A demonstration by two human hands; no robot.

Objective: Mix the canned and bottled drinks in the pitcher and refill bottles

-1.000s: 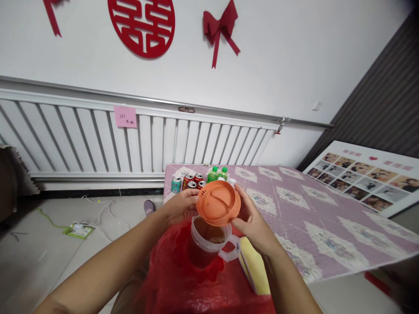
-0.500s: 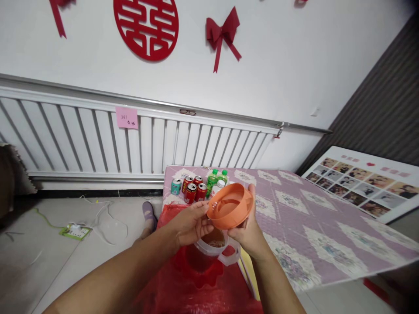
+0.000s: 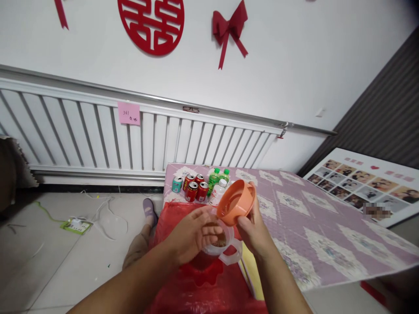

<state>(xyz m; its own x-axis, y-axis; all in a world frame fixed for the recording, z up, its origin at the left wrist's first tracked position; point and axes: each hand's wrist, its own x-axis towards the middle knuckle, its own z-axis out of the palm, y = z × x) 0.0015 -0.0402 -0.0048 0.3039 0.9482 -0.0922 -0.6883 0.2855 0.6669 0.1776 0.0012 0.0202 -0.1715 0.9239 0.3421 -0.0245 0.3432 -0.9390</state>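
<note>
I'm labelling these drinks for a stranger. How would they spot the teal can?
Find the purple quilted table below the white radiator. At its far left corner stands a cluster of cans and green bottles; the teal can is leftmost, the only one not red.

Pink note [image 3: 128, 113] reads "361"; red double-happiness sign [image 3: 151, 24] on wall.

The orange lid [image 3: 236, 201] is round and shallow, tilted on edge with its hollow underside facing near-left, just above and right of the jug's mouth. The clear plastic jug [image 3: 218, 248] stands upright and open on red plastic, its handle pointing near-right, brownish contents inside.
</note>
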